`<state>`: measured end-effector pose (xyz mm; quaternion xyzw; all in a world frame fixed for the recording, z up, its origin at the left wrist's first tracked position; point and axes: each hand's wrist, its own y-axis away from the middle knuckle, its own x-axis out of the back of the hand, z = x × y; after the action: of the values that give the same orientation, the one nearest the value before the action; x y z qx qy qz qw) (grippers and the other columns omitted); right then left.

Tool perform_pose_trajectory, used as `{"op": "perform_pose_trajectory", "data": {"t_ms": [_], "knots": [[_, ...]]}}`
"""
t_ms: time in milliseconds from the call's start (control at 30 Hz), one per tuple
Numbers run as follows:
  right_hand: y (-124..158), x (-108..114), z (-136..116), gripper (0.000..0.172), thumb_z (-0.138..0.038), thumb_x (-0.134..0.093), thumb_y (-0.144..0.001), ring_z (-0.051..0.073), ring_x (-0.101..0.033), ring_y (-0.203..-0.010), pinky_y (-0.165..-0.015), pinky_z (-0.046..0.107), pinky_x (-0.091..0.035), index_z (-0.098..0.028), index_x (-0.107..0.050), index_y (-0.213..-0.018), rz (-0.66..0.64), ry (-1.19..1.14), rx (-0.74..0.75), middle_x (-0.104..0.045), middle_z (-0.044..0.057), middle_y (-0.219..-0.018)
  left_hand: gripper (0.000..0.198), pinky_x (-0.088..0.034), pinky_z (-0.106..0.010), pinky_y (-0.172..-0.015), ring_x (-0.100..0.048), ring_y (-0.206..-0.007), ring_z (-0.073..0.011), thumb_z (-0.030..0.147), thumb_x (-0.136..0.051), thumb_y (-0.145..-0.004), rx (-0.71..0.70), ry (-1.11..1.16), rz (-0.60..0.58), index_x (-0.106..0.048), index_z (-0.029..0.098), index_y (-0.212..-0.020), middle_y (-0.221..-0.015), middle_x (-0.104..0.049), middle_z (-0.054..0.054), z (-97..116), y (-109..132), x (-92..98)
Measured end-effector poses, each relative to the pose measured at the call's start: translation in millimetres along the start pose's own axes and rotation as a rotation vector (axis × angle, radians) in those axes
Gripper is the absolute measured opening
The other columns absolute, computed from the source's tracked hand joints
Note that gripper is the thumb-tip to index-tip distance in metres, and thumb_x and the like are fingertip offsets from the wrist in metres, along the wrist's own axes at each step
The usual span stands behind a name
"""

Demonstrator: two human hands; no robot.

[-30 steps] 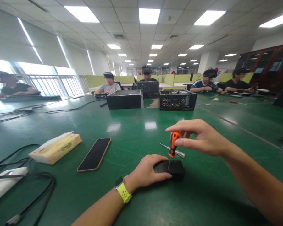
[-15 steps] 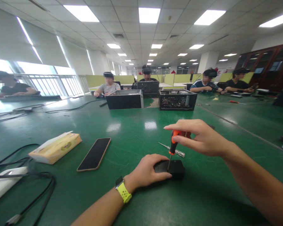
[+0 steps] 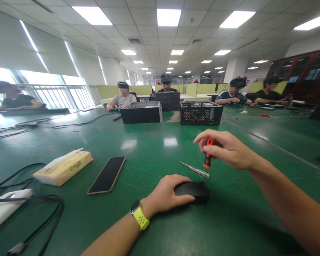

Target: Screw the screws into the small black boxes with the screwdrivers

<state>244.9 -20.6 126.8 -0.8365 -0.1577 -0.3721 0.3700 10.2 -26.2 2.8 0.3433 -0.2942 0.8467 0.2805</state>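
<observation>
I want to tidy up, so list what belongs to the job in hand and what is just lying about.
In the job:
orange-and-black screwdriver, in the right hand
black box, held by the left hand

Lying about:
phone
tissue pack
slim screwdriver, untouched, though possibly a spare tool
dark metal case, farther back

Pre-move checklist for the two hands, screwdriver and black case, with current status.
1. Left hand gripping black case: ok.
2. Right hand holding orange-and-black screwdriver: ok.
3. Screwdriver tip seated in the case: cannot tell; shaft not discernible.
4. Slim silver tool off the case: ok, lying behind it.
5. Phone apart from both hands: ok.
6. Screws in case: cannot tell, too small.
</observation>
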Motion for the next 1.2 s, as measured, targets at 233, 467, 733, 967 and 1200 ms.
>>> {"op": "perform_pose_trajectory", "data": {"t_ms": [233,467,733,967,1200], "knots": [[-9.0,1.4,95.6,0.022,-0.028,-0.05,-0.083,0.017,-0.057,-0.067,-0.06,0.025,-0.04,-0.019,-0.056,-0.102,-0.182,0.485,-0.475,-0.064,0.002,-0.078,0.045,-0.045,-0.031,-0.084,-0.063,-0.096,-0.0212,0.048,-0.066,-0.08,-0.006,-0.02,-0.007,-0.062,0.02,-0.115,-0.109,-0.068,-0.005,0.2,1.4,1.4],[-0.5,-35.0,157.9,0.021,-0.037,-0.061,-0.079,0.021,-0.064,-0.079,-0.067,0.026,-0.043,-0.02,-0.065,-0.09,-0.405,0.542,-0.564,-0.07,0.006,-0.087,0.046,-0.044,-0.03,-0.083,-0.063,-0.096,-0.021,0.049,-0.067,-0.079,0.0,-0.021,-0.013,-0.062,0.019,-0.115,-0.109,-0.069,-0.004,2.4,0.2,2.8],[-1.4,-38.8,115.5,0.047,-0.057,-0.053,-0.08,0.03,-0.063,-0.094,-0.068,0.032,-0.043,-0.02,-0.066,-0.106,-0.399,0.665,-0.561,-0.066,0.013,-0.109,0.046,-0.045,-0.032,-0.085,-0.063,-0.097,-0.0224,0.048,-0.067,-0.079,0.015,-0.024,-0.021,-0.062,0.019,-0.115,-0.11,-0.068,-0.005,0.0,-0.4,1.0],[14.9,-63.4,75.5,0.015,-0.033,-0.066,-0.069,0.024,-0.063,-0.07,-0.055,0.027,-0.036,-0.019,-0.068,-0.07,-0.543,0.574,-0.46,-0.069,0.007,-0.076,0.045,-0.045,-0.031,-0.085,-0.063,-0.096,-0.0223,0.047,-0.067,-0.079,0.015,-0.027,-0.019,-0.063,0.021,-0.115,-0.108,-0.069,-0.006,3.3,1.1,2.9],[35.8,-25.0,85.7,0.025,-0.041,-0.06,-0.083,0.015,-0.058,-0.059,-0.056,0.026,-0.044,-0.016,-0.063,-0.087,-0.145,-0.249,-0.393,-0.064,0.002,-0.069,0.043,-0.046,-0.03,-0.083,-0.064,-0.095,-0.0215,0.047,-0.068,-0.079,0.015,-0.011,-0.011,-0.064,0.021,-0.113,-0.107,-0.069,-0.005,5.2,2.6,3.3]]}}
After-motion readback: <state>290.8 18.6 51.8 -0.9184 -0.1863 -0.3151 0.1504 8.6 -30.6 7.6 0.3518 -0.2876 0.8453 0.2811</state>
